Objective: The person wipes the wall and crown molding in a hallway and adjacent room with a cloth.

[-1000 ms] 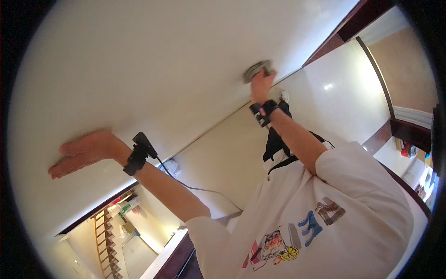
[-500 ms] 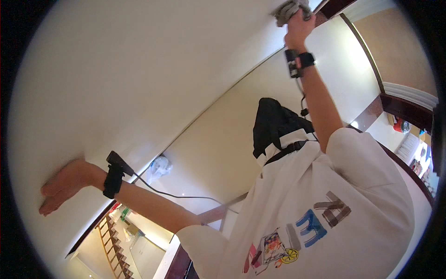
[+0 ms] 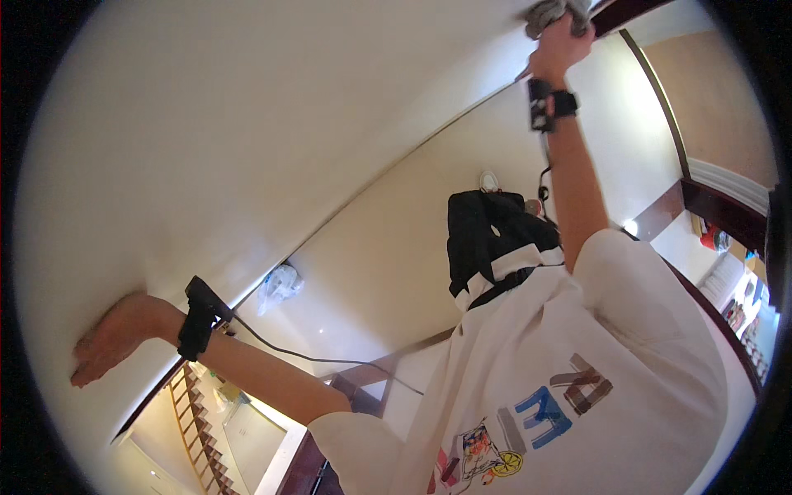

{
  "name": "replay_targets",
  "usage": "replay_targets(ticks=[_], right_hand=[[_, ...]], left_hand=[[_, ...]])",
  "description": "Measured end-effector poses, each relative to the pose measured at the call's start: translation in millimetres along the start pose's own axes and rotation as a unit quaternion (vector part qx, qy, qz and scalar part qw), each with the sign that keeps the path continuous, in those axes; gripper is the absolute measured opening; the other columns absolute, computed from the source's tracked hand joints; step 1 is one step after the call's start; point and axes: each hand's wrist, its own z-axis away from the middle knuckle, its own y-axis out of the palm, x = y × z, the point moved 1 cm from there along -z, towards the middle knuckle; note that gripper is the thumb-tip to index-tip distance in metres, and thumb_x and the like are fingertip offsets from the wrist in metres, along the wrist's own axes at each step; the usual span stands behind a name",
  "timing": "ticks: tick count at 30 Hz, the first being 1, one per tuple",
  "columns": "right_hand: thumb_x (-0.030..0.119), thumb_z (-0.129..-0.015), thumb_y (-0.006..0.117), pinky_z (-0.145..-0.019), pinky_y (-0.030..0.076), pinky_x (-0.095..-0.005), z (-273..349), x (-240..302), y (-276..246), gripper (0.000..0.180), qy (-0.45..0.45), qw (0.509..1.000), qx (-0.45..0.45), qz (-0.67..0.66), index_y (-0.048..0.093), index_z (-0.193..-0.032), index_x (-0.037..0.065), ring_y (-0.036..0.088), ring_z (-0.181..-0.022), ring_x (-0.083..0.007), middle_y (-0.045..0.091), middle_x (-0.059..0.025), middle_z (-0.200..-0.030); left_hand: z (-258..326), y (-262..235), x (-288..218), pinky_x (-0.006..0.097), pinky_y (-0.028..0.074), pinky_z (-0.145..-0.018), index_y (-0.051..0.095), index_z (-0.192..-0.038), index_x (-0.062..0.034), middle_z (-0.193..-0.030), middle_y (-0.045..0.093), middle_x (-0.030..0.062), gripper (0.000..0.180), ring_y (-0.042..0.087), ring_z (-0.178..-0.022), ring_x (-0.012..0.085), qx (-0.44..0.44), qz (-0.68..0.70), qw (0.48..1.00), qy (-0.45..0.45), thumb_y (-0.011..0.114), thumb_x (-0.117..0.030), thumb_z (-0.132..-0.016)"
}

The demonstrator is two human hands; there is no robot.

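In the upper right, my right hand grips a crumpled grey cloth and holds it against the pale wall, near a dark frame edge. At the far left, my left hand rests on the same wall, its fingers stretched out and nothing in it. A black strapped device sits on my left wrist with a cable running from it. Another strapped device is around my right wrist.
A clear plastic bag lies on the light floor against the wall's foot. One shoe shows beyond my black trousers. Stairs with a wooden railing appear at lower left. Shelved items stand at the right.
My right hand has slid to the right along the wall with the cloth. My left hand has stayed nearly in place. A shoe has come into view below me.
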Motion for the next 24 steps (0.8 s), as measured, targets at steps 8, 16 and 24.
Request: replay_targets(ticks=[8,16,24], right_hand=[[0.013,-0.096,0.068,-0.090,0.053,-0.0372,163.9,-56.6,-36.2,0.027,0.250,0.958,0.081,0.116,0.065,-0.119,-0.002,0.065,-0.099,-0.0219,0.071,-0.0130,-0.110],[0.011,-0.096,0.069,-0.073,0.054,-0.0327,3.5,39.4,3.7,0.023,-0.014,0.999,0.050,0.013,0.067,-0.114,-0.002,0.064,-0.082,-0.0172,0.072,-0.0083,-0.101],[0.013,-0.089,0.076,-0.099,0.051,-0.0407,165.7,-4.3,-26.5,0.042,0.073,0.965,0.146,0.208,0.063,-0.126,-0.002,0.063,-0.113,-0.0307,0.064,-0.0170,-0.119]], left_hand=[[3.1,2.0,6.6,0.052,0.008,-0.130,0.009,-0.161,0.0105,-0.168,0.003,0.0345,0.075,0.005,-0.158,0.0437,0.006,0.054,0.998,-0.029,0.023,-0.046,-0.114],[4.8,1.2,-7.5,0.053,0.012,-0.129,0.012,-0.160,0.0123,-0.167,0.008,0.0365,0.074,0.012,-0.156,0.0472,-0.013,0.062,0.998,-0.030,0.021,-0.045,-0.114],[-1.5,-2.7,6.4,0.048,0.015,-0.129,0.018,-0.161,0.0085,-0.167,0.018,0.0303,0.073,0.017,-0.156,0.0406,-0.024,0.092,0.995,-0.040,0.033,-0.038,-0.108]])
